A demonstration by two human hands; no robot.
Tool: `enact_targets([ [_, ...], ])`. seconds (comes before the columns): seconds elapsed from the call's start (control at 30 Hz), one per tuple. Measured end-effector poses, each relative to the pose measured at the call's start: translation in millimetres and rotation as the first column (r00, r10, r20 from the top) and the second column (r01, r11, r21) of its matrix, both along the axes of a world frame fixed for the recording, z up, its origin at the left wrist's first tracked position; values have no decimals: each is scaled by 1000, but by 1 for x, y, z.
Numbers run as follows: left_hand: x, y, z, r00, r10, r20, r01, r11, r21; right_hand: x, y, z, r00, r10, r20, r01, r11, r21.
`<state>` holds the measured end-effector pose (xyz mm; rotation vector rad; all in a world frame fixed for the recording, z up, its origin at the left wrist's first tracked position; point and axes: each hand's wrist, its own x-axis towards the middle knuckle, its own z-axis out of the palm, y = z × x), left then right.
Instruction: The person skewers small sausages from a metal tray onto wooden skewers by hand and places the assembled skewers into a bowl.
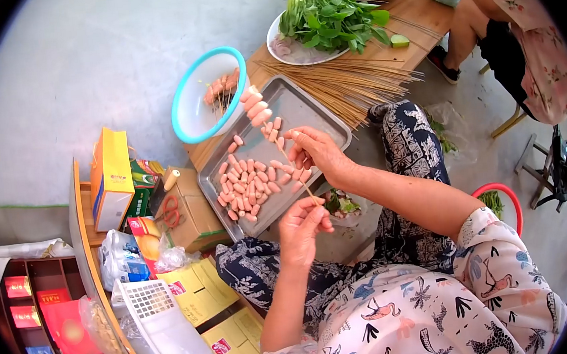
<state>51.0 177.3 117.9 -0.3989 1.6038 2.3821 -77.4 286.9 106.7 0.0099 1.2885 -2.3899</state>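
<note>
My left hand (307,234) pinches the lower end of a thin bamboo skewer (307,188). Several small pink sausages (256,107) are threaded at the skewer's upper end. Partway along it, the fingers of my right hand (322,155) close on the stick; whether a sausage is between them is hidden. Beneath the skewer lies a rectangular metal tray (322,121), with a pile of loose mini sausages (247,185) in its near left part. Past the tray stands a white bowl with a turquoise rim (184,98), holding filled sausage skewers (223,86).
Bare bamboo skewers (349,83) fan across the wooden table (411,14), beside a plate of leafy greens (330,21). Boxes (112,178), red scissors (171,210) and a shelf (85,262) stand at left. Another person (536,54) handles greens at the upper right.
</note>
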Motion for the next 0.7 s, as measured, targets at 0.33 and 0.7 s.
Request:
enact_targets([
  [0.33, -93, -107, 22, 994, 34, -106, -49, 989, -137, -2, 6, -6, 984, 177, 32, -177, 984, 20],
  [0.7, -252, -176, 9, 996, 73, 55, -64, 986, -157, -3, 19, 7, 972, 235, 9, -235, 972, 6],
])
